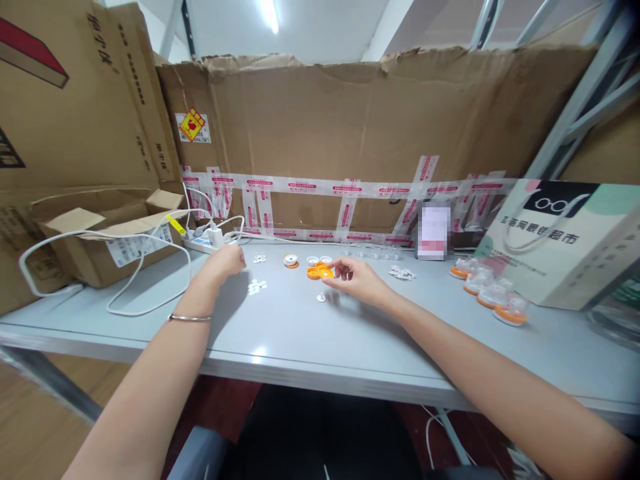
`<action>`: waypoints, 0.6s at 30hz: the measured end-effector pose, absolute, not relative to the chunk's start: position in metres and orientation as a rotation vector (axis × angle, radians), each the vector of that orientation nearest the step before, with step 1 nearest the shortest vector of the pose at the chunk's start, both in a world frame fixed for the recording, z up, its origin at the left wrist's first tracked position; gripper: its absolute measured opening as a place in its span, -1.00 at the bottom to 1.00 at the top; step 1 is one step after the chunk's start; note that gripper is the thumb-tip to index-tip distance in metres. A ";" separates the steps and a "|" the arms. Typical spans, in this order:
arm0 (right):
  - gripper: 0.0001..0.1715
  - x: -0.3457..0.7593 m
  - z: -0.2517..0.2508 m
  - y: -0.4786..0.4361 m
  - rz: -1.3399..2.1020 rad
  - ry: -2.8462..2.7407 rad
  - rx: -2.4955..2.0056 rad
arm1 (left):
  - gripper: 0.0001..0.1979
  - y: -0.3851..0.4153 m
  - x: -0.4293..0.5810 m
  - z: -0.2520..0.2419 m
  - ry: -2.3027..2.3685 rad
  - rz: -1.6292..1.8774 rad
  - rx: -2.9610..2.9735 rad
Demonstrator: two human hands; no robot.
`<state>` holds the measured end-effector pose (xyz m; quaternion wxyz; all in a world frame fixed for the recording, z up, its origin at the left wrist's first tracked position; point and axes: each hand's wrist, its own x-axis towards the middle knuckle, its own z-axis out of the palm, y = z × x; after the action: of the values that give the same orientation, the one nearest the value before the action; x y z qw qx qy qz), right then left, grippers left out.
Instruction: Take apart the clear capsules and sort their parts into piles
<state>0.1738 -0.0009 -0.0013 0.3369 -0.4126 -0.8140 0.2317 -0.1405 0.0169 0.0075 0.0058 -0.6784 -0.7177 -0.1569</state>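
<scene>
My right hand (356, 278) has its thumb and fingertips around the edge of an orange plastic ring (326, 273), one of several round orange parts (313, 273) grouped together. Two white round parts (319, 261) sit just behind them. A small white piece with a stem (321, 297) stands in front. To the left, an orange-and-white round piece (291, 261) lies between my hands. My left hand (226, 260), a bangle on its wrist, is closed near small white pieces (257, 287) and a second little group of white pieces (259, 258). Its curled fingers hide whatever they hold.
White cables and a power strip (203, 241) lie behind my left hand, beside an open cardboard box (115, 233). At right are white pieces (402, 273), a phone (434, 231), orange-based clear assemblies (509, 312) and a paper bag (560, 243). Clear parts (373, 253) line the back.
</scene>
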 end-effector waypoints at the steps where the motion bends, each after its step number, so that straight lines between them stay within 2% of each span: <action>1: -0.58 0.174 -0.002 0.000 0.566 -2.123 -1.078 | -0.90 0.015 -0.139 0.010 -2.244 -0.488 -2.098; 6: -0.59 0.172 -0.005 0.009 0.458 -2.119 -1.099 | -0.65 0.002 -0.110 0.023 -2.065 -0.704 -1.906; 10: -0.59 0.162 -0.004 0.027 0.426 -2.150 -1.137 | -0.82 -0.015 -0.062 0.016 -1.460 -0.887 -2.475; 14: -0.63 0.139 0.004 0.044 0.319 -2.362 -1.112 | -0.80 -0.036 -0.024 0.001 -0.852 -0.690 -2.961; 18: -0.62 0.111 0.007 0.053 0.131 -2.558 -1.107 | -0.75 -0.042 -0.013 -0.006 -0.693 -0.497 -3.050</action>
<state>0.1112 0.0530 0.0066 0.1749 -0.3906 -0.9026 0.0462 -0.0130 -0.0423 -0.0064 -0.0126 -0.9630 -0.2190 -0.1568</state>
